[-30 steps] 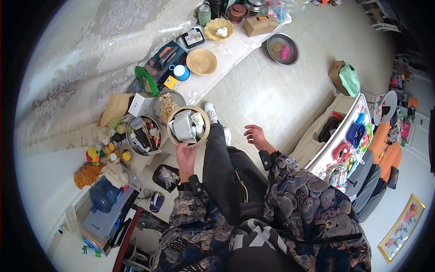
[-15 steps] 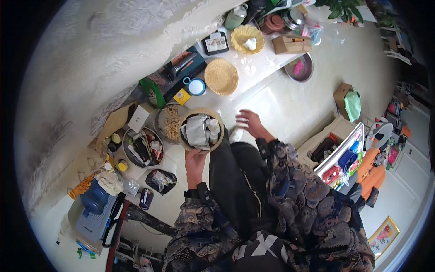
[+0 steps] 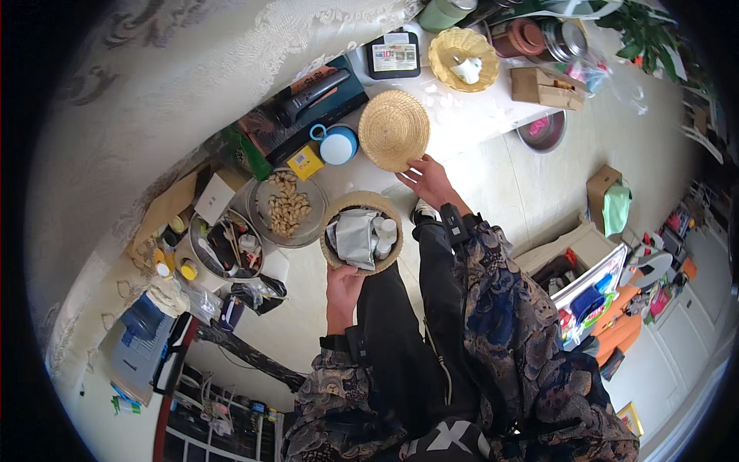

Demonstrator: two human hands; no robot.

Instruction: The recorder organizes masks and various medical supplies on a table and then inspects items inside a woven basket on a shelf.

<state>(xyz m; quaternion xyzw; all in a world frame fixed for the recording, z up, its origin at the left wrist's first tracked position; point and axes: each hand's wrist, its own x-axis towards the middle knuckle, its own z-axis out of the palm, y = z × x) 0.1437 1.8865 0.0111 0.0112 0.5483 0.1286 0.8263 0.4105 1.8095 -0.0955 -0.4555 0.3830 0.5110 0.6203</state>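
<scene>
My left hand grips the lower rim of a round woven basket and holds it up above the floor by my knees. Inside lie a silver foil packet and small white bottles. My right hand is stretched forward, fingers apart. Its fingertips meet the near edge of a round straw lid on the white table; whether they press on it I cannot tell. Left of the lid stands a blue cup with a white top.
A bowl of peanuts and a metal bowl of tools stand at left. Farther back are a yellow basket, a black container and a cardboard box. A basin sits on the floor beside the table.
My right hand has moved forward from above the floor to the straw lid's edge. The held basket stays in my left hand. The whole view has shifted a little.
</scene>
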